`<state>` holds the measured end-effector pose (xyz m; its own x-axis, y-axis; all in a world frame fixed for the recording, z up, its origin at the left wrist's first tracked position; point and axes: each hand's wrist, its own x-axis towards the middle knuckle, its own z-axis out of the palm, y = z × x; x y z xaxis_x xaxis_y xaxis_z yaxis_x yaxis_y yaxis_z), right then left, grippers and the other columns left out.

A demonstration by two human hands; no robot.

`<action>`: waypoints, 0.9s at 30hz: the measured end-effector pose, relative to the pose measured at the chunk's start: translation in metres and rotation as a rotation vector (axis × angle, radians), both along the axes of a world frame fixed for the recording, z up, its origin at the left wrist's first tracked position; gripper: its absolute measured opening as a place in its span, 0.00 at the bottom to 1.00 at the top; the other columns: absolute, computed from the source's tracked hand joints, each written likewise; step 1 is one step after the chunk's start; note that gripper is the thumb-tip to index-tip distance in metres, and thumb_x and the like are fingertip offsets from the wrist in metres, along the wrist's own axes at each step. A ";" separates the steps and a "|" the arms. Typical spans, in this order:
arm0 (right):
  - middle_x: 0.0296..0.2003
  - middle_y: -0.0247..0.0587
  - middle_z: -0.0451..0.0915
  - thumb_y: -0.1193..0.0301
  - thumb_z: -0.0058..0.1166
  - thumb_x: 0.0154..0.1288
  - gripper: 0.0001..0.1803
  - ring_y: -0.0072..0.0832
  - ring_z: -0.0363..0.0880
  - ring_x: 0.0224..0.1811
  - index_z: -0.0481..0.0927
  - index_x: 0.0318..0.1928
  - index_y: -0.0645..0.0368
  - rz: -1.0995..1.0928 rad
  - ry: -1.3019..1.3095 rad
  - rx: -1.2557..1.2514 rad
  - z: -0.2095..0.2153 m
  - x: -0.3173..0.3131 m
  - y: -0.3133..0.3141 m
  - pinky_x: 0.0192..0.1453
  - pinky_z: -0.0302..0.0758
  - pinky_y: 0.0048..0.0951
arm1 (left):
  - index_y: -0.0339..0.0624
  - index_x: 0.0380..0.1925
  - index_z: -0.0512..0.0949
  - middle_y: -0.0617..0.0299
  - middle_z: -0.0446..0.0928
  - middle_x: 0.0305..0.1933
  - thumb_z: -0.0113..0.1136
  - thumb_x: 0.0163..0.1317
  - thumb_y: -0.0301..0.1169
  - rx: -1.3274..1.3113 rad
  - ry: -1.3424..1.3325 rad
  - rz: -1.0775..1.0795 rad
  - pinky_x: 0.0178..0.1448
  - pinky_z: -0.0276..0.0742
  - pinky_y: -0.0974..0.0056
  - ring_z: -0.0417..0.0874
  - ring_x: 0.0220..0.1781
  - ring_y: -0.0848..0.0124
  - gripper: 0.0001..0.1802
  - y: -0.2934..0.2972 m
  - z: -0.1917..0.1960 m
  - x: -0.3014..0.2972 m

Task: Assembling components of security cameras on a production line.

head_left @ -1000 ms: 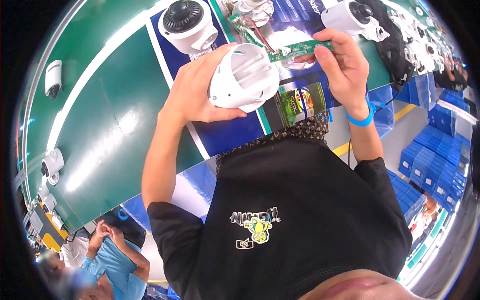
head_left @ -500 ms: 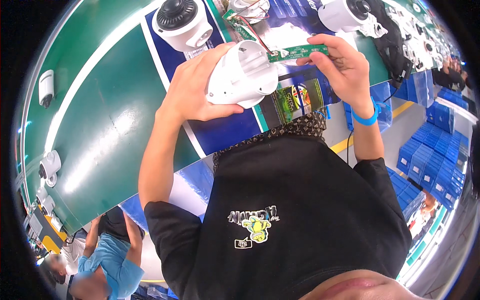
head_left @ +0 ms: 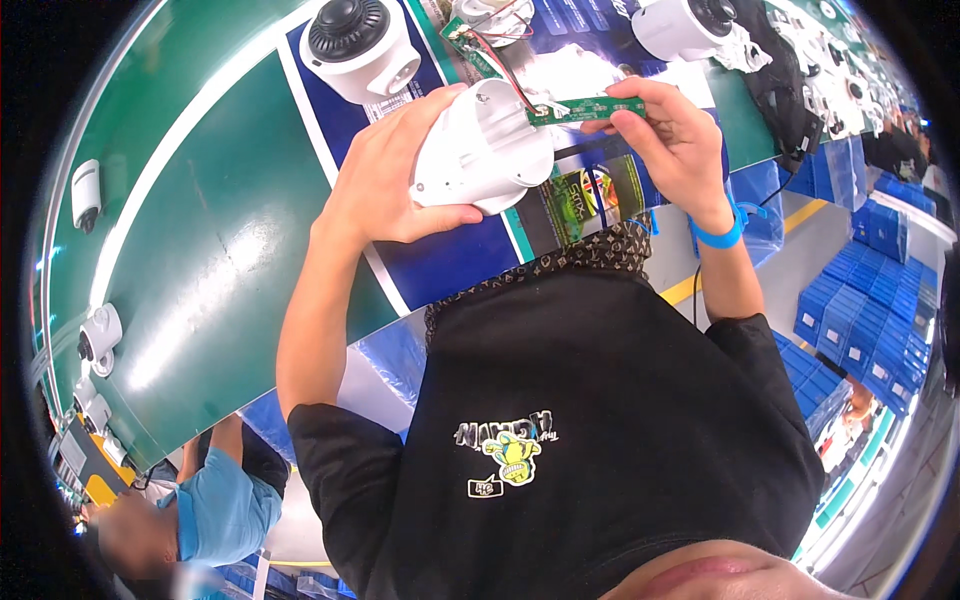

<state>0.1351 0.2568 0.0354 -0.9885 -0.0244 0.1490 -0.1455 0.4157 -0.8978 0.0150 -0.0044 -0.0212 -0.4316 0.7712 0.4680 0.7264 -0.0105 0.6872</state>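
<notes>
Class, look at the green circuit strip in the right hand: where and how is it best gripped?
Probably by its right end, pinched from the person's right, as the right hand does: the green circuit strip is long and narrow, and wires and the white housing crowd its left end.

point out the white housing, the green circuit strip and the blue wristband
white housing [head_left: 466,160]: head view, outer side wall
green circuit strip [head_left: 580,110]: head view, middle of its face
blue wristband [head_left: 722,239]: head view, outer face
</notes>
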 end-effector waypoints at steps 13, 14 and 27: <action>0.35 0.42 0.84 0.79 0.51 0.66 0.12 0.20 0.81 0.39 0.73 0.50 0.63 -0.005 0.102 -0.011 -0.009 -0.001 0.002 0.41 0.76 0.18 | 0.39 0.59 0.64 0.47 0.75 0.51 0.73 0.34 0.49 0.004 0.008 -0.002 0.53 0.73 0.55 0.77 0.49 0.48 0.51 0.001 0.002 -0.001; 0.36 0.45 0.83 0.81 0.48 0.67 0.12 0.25 0.82 0.40 0.72 0.50 0.67 -0.004 0.071 -0.012 -0.006 -0.001 0.002 0.44 0.77 0.22 | 0.39 0.59 0.64 0.47 0.75 0.51 0.73 0.34 0.48 -0.007 0.003 0.002 0.53 0.73 0.55 0.77 0.49 0.48 0.51 0.000 0.002 -0.001; 0.35 0.47 0.82 0.83 0.46 0.67 0.11 0.31 0.83 0.41 0.72 0.49 0.71 0.011 0.064 0.029 -0.004 0.001 -0.001 0.47 0.79 0.26 | 0.39 0.59 0.65 0.47 0.75 0.53 0.74 0.33 0.47 0.021 0.020 0.003 0.54 0.73 0.55 0.77 0.51 0.48 0.51 0.001 0.002 0.000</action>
<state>0.1360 0.2561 0.0318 -0.9767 -0.0403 0.2106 -0.2067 0.4391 -0.8743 0.0151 -0.0031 -0.0192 -0.4244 0.7596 0.4928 0.7397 -0.0229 0.6725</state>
